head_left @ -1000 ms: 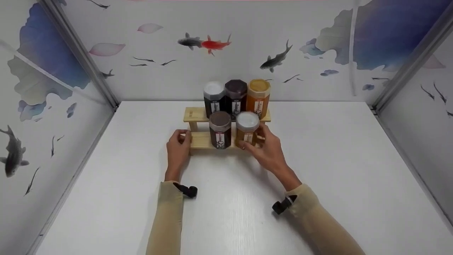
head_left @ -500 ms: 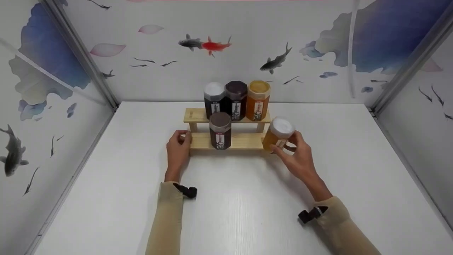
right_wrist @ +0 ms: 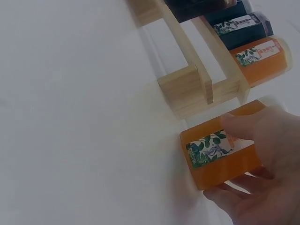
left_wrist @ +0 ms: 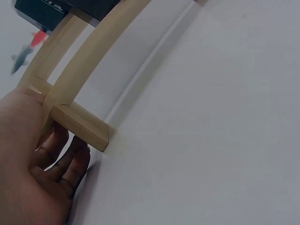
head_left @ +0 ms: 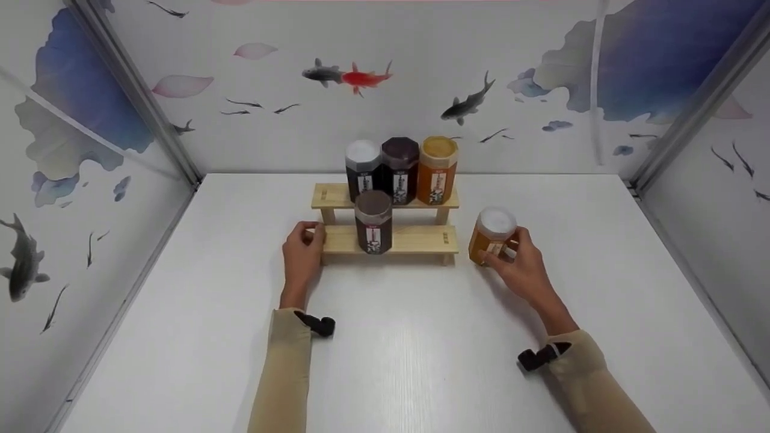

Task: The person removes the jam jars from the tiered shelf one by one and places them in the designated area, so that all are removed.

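One octagonal amber jar (head_left: 486, 242) with a whitish lid, of five jars in all, is upright just right of the rack, apart from it; whether its base touches the white table (head_left: 385, 361) I cannot tell. The right hand (head_left: 522, 264) grips it, thumb and fingers on opposite sides. Its contents look orange-amber behind one label.

The single two-tier wooden rack (head_left: 421, 239) bears the other four jars. The lower tier holds one brown-lidded dark jar (head_left: 373, 224); the upper holds three, left to right: a white-lidded black jar (head_left: 363, 173), a dark-lidded black jar (head_left: 400, 173) and a yellow-lidded orange jar (head_left: 437, 174). The left hand (head_left: 302, 248) clasps the lower tier's left end.
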`<state>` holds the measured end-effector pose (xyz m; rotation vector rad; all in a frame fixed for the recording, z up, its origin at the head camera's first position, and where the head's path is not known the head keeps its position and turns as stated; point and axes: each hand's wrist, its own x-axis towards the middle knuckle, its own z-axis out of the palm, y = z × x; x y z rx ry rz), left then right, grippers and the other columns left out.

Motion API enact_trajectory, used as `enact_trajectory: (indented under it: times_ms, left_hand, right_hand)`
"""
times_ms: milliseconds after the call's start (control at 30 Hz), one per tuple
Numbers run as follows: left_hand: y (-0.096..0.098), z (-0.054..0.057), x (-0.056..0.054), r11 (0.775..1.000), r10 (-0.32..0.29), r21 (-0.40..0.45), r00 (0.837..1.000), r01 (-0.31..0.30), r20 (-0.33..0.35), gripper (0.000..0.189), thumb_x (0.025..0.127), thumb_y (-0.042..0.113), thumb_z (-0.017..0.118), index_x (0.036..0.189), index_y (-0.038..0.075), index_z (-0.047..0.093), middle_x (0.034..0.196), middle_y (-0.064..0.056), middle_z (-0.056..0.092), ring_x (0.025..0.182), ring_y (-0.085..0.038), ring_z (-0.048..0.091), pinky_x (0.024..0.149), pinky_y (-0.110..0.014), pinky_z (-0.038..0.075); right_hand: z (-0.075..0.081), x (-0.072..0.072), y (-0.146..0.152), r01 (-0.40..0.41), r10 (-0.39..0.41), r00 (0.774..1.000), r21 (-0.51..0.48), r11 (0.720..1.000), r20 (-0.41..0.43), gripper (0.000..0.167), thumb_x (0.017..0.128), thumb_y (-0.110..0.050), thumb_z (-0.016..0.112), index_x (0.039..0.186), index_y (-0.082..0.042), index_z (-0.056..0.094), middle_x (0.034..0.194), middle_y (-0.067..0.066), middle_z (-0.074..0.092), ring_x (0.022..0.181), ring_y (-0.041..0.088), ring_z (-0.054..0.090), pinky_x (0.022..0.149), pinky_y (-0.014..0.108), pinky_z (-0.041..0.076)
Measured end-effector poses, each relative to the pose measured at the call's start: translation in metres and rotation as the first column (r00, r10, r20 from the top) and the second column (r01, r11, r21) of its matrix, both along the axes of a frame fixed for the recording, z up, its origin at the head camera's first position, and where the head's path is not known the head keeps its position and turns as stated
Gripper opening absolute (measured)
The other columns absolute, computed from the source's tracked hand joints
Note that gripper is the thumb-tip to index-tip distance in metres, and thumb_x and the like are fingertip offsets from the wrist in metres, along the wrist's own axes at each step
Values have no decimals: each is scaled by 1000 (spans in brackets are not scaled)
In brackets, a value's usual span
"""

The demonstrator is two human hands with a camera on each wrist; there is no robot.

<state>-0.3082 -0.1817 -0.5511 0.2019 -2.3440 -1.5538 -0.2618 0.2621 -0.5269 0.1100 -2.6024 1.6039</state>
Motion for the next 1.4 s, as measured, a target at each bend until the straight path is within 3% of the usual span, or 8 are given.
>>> enact_trajectory:
  times_ms: [300, 667, 900, 1400]
  left_hand:
    - [0, 0, 1, 1000, 4, 4, 1000, -4, 1, 31, 110, 38, 62, 124, 12, 72, 90, -7, 67, 75, -18, 60, 66, -29, 49]
    - [1, 1, 2, 999, -4, 37, 1000, 3, 4, 29, 110, 39, 63, 124, 15, 71, 90, -6, 64, 75, -19, 59, 67, -31, 49]
    - [2, 1, 2, 999, -10, 44, 1000, 9, 4, 29, 110, 38, 62, 125, 14, 71, 92, -7, 65, 77, -19, 60, 67, -30, 50]
    - [1, 0, 4, 997, -29, 74, 1000, 28, 5, 28, 111, 37, 62, 126, 16, 70, 91, -6, 65, 72, -19, 60, 59, -29, 51]
  right_hand:
    - [4, -10, -2, -36, 32, 998, 57, 998, 59, 85, 101, -19, 79, 162, 0, 23, 168, 26, 37, 157, 47, 39, 124, 60, 41]
    - [4, -49, -15, -20, 17, 999, 80, 997, 46, 87, 99, -17, 81, 161, 2, 22, 168, 28, 37, 159, 46, 36, 127, 60, 36]
    - [7, -69, -21, 0, -10, 996, 116, 993, 90, 88, 100, -17, 80, 164, -6, 20, 171, 22, 36, 161, 42, 35, 130, 58, 32]
    - [5, -75, -22, -15, 4, 998, 160, 987, 70, 86, 100, -12, 79, 164, -6, 22, 171, 22, 38, 160, 42, 38, 129, 57, 34]
